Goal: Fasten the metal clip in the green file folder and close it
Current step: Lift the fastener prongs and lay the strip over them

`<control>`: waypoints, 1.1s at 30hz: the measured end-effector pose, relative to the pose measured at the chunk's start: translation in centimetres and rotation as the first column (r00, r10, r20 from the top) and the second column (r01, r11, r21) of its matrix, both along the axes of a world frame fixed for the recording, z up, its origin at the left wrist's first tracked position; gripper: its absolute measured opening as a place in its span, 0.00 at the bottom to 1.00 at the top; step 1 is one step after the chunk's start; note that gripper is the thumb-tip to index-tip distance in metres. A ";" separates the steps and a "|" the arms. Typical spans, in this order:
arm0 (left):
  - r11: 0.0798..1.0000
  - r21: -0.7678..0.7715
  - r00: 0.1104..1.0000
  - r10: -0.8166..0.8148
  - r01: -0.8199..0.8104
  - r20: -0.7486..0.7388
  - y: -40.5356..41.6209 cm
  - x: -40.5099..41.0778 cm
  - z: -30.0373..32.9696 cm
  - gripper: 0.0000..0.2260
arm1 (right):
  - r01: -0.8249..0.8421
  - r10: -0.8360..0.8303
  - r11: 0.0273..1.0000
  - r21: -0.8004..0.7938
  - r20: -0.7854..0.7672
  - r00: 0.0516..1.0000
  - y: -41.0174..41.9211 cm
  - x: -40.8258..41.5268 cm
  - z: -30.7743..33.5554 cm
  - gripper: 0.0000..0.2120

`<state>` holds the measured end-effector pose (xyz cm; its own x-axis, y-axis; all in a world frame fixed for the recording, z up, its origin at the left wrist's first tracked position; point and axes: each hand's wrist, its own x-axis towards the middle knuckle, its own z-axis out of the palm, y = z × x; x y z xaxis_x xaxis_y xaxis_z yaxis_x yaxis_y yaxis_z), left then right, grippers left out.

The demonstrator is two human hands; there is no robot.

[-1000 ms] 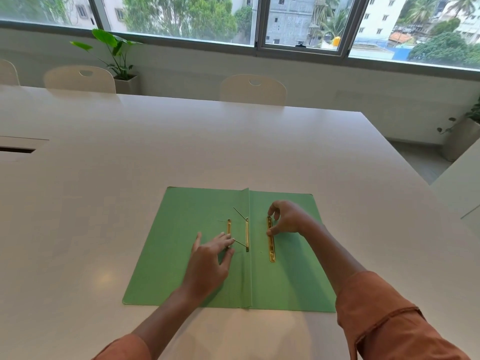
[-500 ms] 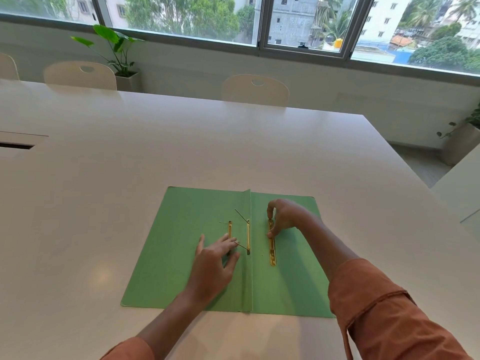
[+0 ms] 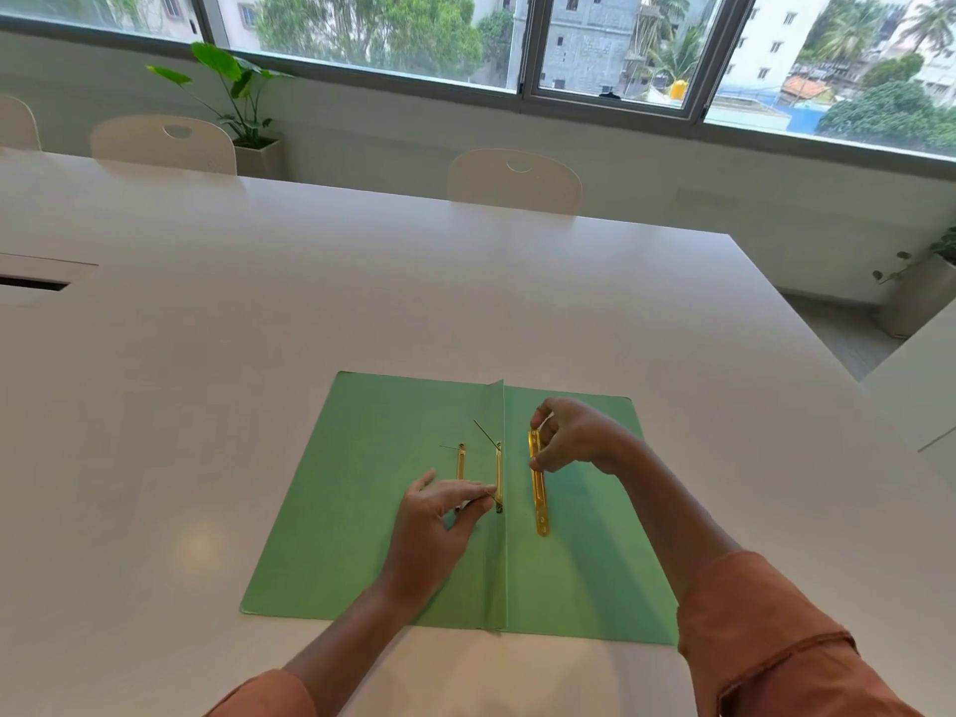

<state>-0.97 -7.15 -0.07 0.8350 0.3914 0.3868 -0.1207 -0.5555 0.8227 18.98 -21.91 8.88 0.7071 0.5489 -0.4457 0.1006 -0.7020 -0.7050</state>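
So right now the flat green card file folder (image 3: 372, 509) is lying wide open on the big white table (image 3: 362, 302), sitting in the lower middle of the frame with its centre crease running straight up and down. The fastening step is what's in hand, and nothing is locked down yet.

Right hand (image 3: 574, 437), just right of the crease, has the thumb and first fingers pinched on the upper end of the long gold metal clip bar (image 3: 538, 483). The bar's lower end looks like it's resting on the right-hand flap, upper end maybe tipped up a touch, hard to say for sure.

Left hand (image 3: 439, 514) is lying on the left flap with the fingers loosely spread, and the fingertips are up against the lower end of the gold base strip (image 3: 498, 473) beside the crease. Can't tell if it's actually gripping anything or just pressing. A thin wire prong (image 3: 485, 432) sticks up at a slant from the top of that strip. Another short gold piece (image 3: 461, 460) sits a bit further left.

My guess for the next move: carry the bar over the crease, line its holes up with the prongs, drop it on, fold the prongs flat, then swing a flap shut. The fiddly part will be getting both holes onto those skinny prongs together.
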 end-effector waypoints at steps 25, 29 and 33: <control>0.994 -0.060 0.995 -0.095 0.097 0.025 0.5 0.7 0.1 0.08 | 0.030 -0.016 0.918 0.397 -0.038 0.999 3.1 -3.5 1.3 0.24; 0.993 -0.061 0.995 -0.099 0.099 0.011 0.6 0.7 0.1 0.08 | 0.039 -0.029 0.922 0.386 -0.032 0.999 3.2 -3.6 0.9 0.25; 0.997 -0.061 0.998 -0.058 0.056 -0.033 1.3 1.0 0.1 0.10 | 0.089 -0.074 0.913 0.399 -0.054 0.996 3.1 -3.7 0.4 0.25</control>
